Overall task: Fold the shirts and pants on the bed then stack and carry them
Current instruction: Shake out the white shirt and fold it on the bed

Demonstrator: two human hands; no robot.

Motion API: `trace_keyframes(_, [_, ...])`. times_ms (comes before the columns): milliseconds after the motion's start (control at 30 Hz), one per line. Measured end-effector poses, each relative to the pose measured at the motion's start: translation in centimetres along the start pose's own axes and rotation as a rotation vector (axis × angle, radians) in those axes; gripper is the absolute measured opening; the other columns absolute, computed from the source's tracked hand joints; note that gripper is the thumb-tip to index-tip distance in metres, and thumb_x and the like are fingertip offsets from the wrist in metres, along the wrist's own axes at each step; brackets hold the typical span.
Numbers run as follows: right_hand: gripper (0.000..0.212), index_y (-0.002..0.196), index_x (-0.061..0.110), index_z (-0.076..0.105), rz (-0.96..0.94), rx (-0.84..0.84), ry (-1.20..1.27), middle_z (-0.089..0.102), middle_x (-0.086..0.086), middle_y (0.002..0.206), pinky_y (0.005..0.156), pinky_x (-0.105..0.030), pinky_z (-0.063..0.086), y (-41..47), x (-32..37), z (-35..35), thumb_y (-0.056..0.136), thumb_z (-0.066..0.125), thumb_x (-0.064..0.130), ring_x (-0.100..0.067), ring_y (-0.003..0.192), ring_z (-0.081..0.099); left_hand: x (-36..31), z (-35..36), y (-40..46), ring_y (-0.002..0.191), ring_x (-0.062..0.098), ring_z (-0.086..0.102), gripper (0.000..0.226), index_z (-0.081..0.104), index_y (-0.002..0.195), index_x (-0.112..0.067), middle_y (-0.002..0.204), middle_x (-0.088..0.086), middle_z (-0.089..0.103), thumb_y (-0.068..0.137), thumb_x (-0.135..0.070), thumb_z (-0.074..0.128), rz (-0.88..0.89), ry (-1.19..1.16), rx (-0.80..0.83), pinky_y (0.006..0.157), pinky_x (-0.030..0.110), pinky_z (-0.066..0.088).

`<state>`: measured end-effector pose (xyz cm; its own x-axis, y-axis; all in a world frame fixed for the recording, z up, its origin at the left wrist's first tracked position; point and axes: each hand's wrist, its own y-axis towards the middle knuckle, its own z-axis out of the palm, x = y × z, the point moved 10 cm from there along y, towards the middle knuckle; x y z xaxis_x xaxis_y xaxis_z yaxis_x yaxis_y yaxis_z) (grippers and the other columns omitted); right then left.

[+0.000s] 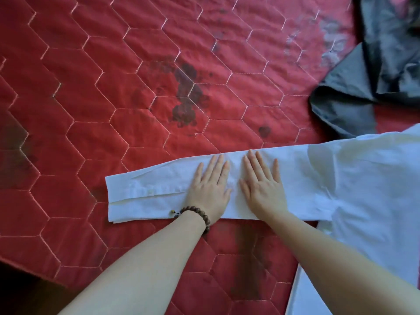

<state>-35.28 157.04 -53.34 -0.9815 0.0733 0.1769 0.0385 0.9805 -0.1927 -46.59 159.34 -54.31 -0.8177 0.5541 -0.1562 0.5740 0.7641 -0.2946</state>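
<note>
White shirt (354, 178) laid flat on the red quilted bedspread (113, 87), body toward the right edge of view, one long sleeve (159, 192) stretched straight out from it to the left. Sleeve cuff (127, 196) at the far left end, a small button showing on it. Left hand (210, 186) pressed palm-down on the sleeve — fingers straight and held close together, thumb lying out to the right. Right hand (262, 183) flat on the same sleeve just beside it, nearer the shirt body, fingers straight and slightly spread, nothing pinched or gripped. Brown bead bracelet (200, 215) on the left wrist, at the sleeve's near edge. Dark crumpled garment (368, 76) beyond the shirt, toward the upper right — just past the shirt's far edge.
</note>
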Motion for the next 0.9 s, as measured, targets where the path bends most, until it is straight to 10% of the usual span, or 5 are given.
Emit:
trace_keyframes(200, [0.060,0.152,0.027,0.018,0.102,0.044,-0.105,0.001,-0.003,0.159,0.116,-0.057,-0.001,-1.5,-9.5,-0.7,0.097,0.022,0.051,-0.019,0.148,0.003,-9.3,0.0,3.9,0.145,0.022,-0.018,0.065,-0.003,0.152,-0.016,0.159,0.007,-0.013,0.098,-0.046,0.018,0.148,0.044,0.032,0.115,0.048,-0.015])
trace_keyframes(667, [0.050,0.149,0.012,0.030,0.449,-0.420,0.240,0.022,-0.006,0.158,0.119,-0.048,0.002,-2.8,-25.7,-8.5,0.099,0.032,0.019,-0.021,0.147,0.016,-22.3,-0.8,11.9,0.145,0.022,-0.019,0.068,-0.015,0.149,-0.013,0.158,0.008,-0.018,0.096,-0.047,0.011,0.277,-0.052,-0.024,0.117,0.044,-0.012])
trace_keyframes(900, [0.054,0.131,0.007,0.050,0.401,-0.097,-0.018,0.049,-0.014,0.133,0.117,-0.044,0.001,0.8,-33.9,-8.6,0.093,0.053,0.046,-0.030,0.136,0.032,-22.2,-0.2,12.7,0.147,0.026,-0.012,0.073,-0.009,0.149,-0.007,0.159,0.015,-0.007,0.094,-0.053,0.010,0.269,0.038,-0.086,0.118,0.048,-0.007])
